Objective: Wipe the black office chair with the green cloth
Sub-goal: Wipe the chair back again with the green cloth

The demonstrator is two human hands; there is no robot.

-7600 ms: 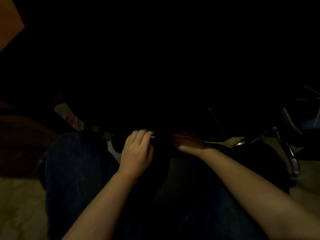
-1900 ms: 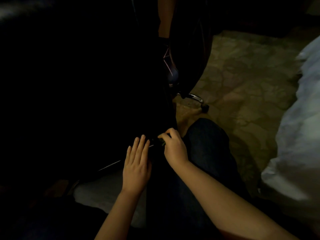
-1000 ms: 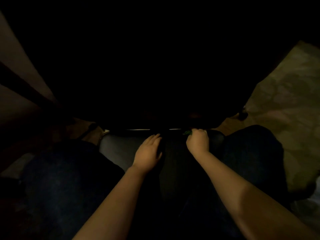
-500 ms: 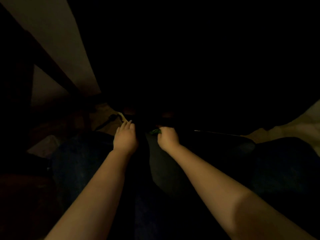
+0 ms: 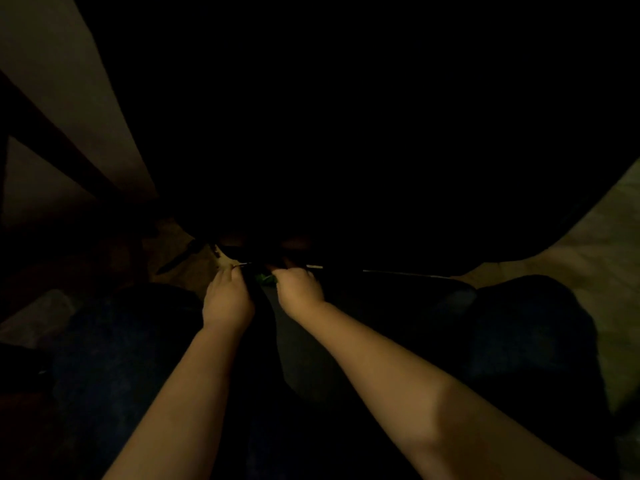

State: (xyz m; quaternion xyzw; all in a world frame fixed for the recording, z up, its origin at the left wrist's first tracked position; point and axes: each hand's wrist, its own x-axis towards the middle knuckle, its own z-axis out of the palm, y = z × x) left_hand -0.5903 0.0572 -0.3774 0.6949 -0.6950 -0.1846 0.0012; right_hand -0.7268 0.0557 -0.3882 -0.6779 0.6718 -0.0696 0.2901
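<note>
At chair lower edge | right hand curled round cloth | left hand just beside, grip unclear: too dark

One cam only, worn on the person's head, wide-angle, aimed fwd & steeply down. Both forearms come in from the bottom edge & run up to mid-frame, where the left hand & right hand sit close together just below centre, w/ a scrap of green cloth betw. them, all near the lens. The black office chair looms right in front, a dark mass filling the top & centre of the frame. The person's legs flank the arms low L & R. A pale wall shows at upper L and a strip of floor at the R edge. Light is v. low, so most detail is lost.
</note>
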